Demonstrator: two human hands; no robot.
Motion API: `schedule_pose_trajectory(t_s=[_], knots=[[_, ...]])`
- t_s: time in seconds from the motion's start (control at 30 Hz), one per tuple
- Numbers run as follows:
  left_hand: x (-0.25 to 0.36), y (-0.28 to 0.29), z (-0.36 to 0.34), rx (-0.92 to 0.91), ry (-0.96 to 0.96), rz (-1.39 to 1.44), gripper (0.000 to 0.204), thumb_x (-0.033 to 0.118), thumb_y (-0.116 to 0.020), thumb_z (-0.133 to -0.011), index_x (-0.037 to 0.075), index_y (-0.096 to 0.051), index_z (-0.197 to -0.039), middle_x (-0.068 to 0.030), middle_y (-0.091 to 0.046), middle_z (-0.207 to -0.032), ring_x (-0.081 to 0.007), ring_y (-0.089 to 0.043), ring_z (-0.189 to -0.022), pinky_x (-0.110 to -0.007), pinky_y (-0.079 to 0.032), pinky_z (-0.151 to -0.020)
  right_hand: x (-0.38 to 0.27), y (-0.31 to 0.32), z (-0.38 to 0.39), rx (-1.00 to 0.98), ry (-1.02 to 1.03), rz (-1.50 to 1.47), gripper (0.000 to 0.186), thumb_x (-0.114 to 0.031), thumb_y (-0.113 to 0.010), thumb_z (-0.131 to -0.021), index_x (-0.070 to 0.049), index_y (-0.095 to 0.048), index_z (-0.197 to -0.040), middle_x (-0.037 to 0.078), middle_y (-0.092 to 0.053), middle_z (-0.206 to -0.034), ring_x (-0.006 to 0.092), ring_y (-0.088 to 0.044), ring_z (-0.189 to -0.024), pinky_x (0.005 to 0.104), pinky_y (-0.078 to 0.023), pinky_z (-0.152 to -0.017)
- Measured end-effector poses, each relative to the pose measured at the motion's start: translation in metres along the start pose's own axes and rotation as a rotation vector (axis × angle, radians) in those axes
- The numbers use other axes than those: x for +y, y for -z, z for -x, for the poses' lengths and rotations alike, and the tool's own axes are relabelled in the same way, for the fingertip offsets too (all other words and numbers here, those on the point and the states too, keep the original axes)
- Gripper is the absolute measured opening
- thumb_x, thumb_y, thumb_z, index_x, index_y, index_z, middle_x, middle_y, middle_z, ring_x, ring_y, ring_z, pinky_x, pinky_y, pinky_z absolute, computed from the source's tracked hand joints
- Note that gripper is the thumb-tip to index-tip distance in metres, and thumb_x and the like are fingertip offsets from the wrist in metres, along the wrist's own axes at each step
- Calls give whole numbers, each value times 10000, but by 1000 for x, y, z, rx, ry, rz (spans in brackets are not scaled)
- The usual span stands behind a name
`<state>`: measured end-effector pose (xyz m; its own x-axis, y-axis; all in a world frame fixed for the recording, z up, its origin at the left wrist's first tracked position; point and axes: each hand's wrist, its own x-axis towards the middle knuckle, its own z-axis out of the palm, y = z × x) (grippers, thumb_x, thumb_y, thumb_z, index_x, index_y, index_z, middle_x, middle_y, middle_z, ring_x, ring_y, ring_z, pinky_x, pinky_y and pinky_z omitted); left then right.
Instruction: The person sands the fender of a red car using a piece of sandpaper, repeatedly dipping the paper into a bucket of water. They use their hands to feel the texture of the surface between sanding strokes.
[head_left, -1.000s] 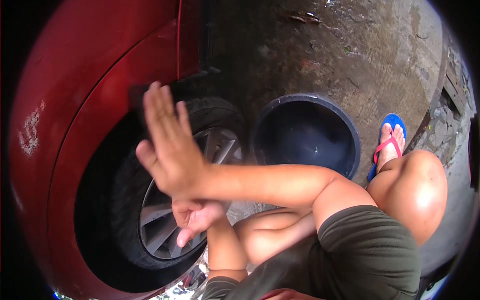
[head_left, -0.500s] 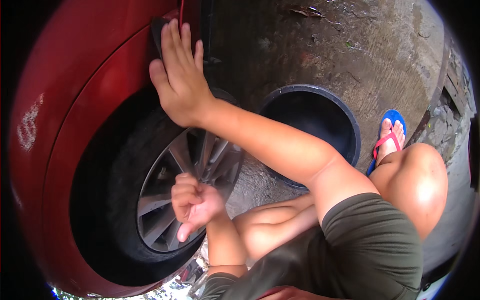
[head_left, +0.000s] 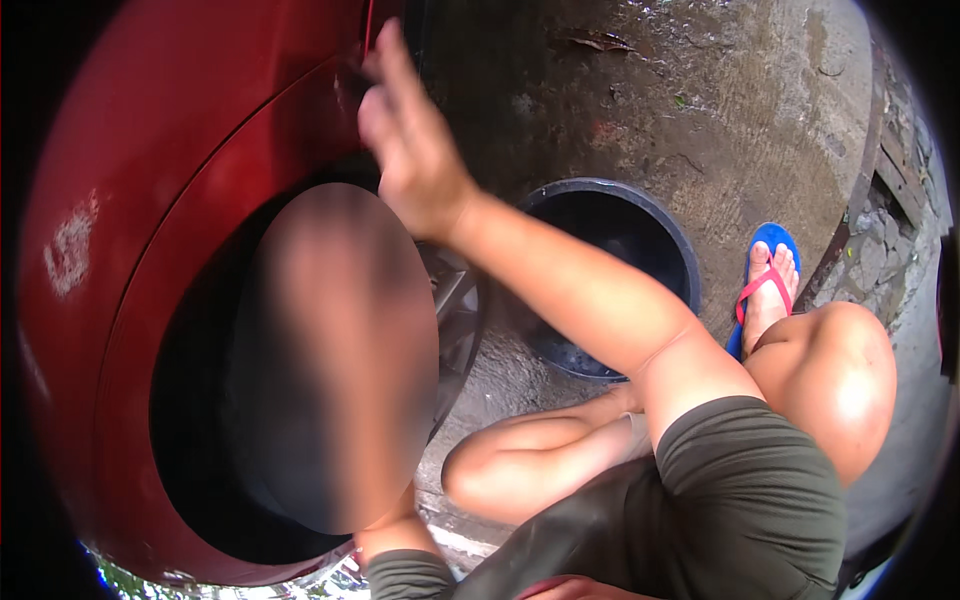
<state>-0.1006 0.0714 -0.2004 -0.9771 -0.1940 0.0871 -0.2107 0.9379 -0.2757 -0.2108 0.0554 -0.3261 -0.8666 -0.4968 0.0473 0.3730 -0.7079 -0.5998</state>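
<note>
My right hand [head_left: 415,150] is raised beside the red car body [head_left: 250,140], above the wheel arch, seen nearly edge-on. Its visible fingers are stretched out and slightly smeared, and nothing shows in them. I cannot tell whether it touches the panel. My left hand [head_left: 325,270] reaches up in front of the car wheel [head_left: 455,340], but a blurred oval hides its fingers and most of the wheel. Only a few grey spokes show at the wheel's right edge.
A round black tub [head_left: 670,225] stands on the wet concrete ground [head_left: 720,130], right of the wheel. My foot in a blue flip-flop [head_left: 772,235] with a red strap is farther right. Broken stone rubble [head_left: 870,260] lines the right edge. A pale scuff [head_left: 72,245] marks the car body.
My right hand has moved right and turned from flat to edge-on. My left hand, loosely curled before, has risen up and left across the wheel.
</note>
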Motion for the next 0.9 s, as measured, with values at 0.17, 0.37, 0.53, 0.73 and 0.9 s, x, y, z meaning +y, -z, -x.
schedule_pose_trajectory(t_s=[0.17, 0.37, 0.53, 0.73, 0.9], knots=[[-49, -14, -107, -385, -292, -818, 894, 541, -635, -945, 44, -343, -1628, -90, -281, -1726, -270, -198, -1610, -486, -152, -1309, -56, 33, -53, 115, 60, -194, 430, -162, -486, -1100, 24, -518, -1487, 83, -655, -1294, 130, -613, -1154, 256, -456, -1029], [-61, -38, -111, -552, -419, -1174, 1045, 744, -504, -916, 51, -262, -1660, -74, -203, -1754, -239, -129, -1626, -448, -82, -1330, -89, 17, -41, 205, 21, -172, 399, -3, -565, -1050, -14, -592, -1447, 80, -686, -1267, 131, -666, -1101, 285, -576, -920], [-63, -8, -72, -583, -464, -1022, 995, 667, -603, -903, 31, -347, -1625, -119, -287, -1722, -266, -208, -1609, -450, -133, -1324, -105, 33, -58, 200, 54, -238, 426, 62, -505, -1041, -28, -594, -1448, 97, -672, -1249, 187, -702, -1078, 316, -647, -832], [55, -61, 20, -524, 79, 695, 256, 250, -709, -965, 2, -691, -905, -159, -689, -859, -314, -684, -782, -417, -544, -721, -98, 65, -64, 184, -51, -379, 372, 36, -502, -1036, -32, -628, -1379, 98, -666, -1248, 213, -706, -1063, 362, -657, -824], [147, -215, 60, -558, 1347, 1745, 300, 249, -505, -1052, 36, -635, -885, -38, -627, -724, -164, -590, -591, -309, -497, -554, -92, 62, -56, 294, -116, -363, 347, 24, -498, -1032, -48, -643, -1338, 89, -673, -1236, 207, -695, -1081, 380, -656, -811]])
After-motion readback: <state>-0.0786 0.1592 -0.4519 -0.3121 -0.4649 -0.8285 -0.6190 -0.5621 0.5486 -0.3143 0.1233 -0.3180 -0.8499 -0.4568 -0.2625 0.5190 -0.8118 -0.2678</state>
